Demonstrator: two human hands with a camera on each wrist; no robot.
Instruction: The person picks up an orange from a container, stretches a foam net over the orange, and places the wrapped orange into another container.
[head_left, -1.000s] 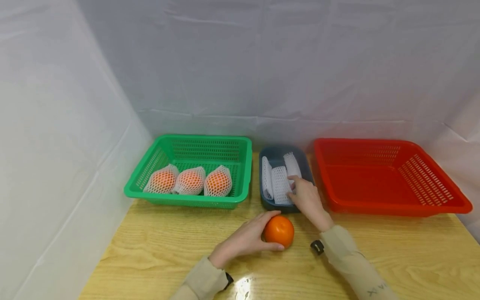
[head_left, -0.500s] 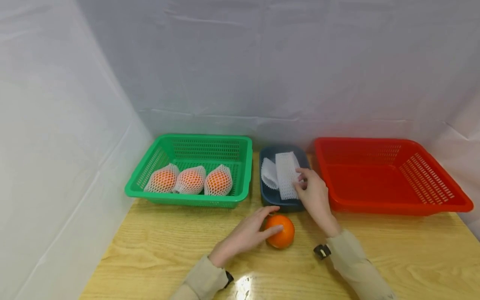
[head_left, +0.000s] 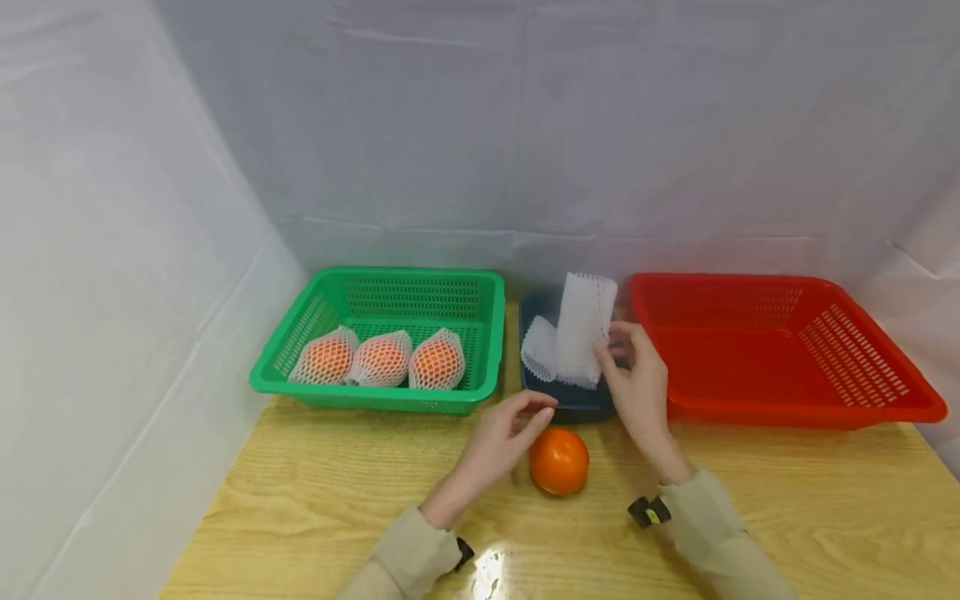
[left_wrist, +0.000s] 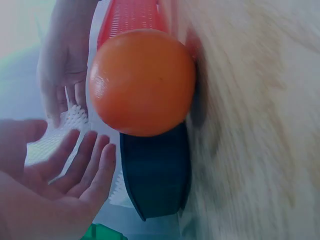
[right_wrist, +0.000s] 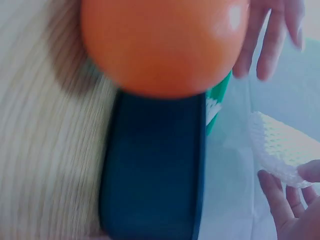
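Observation:
My right hand [head_left: 637,379] pinches a white foam net sleeve [head_left: 585,329] by its right side, above the dark blue bin [head_left: 588,414]. In the right wrist view, thumb and fingers hold the sleeve [right_wrist: 285,150] near its edge. My left hand [head_left: 498,437] hovers beside the bin's front, fingers relaxed, holding nothing. In the left wrist view that hand [left_wrist: 65,185] has its fingers loosely extended. An orange round fruit [head_left: 558,462] sits on the table in front of the bin, between both hands. More white foam net [head_left: 538,348] lies in the bin.
At the left stands a green basket [head_left: 375,400] with three net-wrapped orange fruits [head_left: 381,360]. A red basket [head_left: 787,412] is to the right of the bin. Pale sheeting [head_left: 480,125] hangs behind; the wooden table [head_left: 315,483] lies in front.
My right hand has taken hold of a foam net sleeve and raised it out of the bin. My left hand has let go of the orange fruit and moved up toward the bin.

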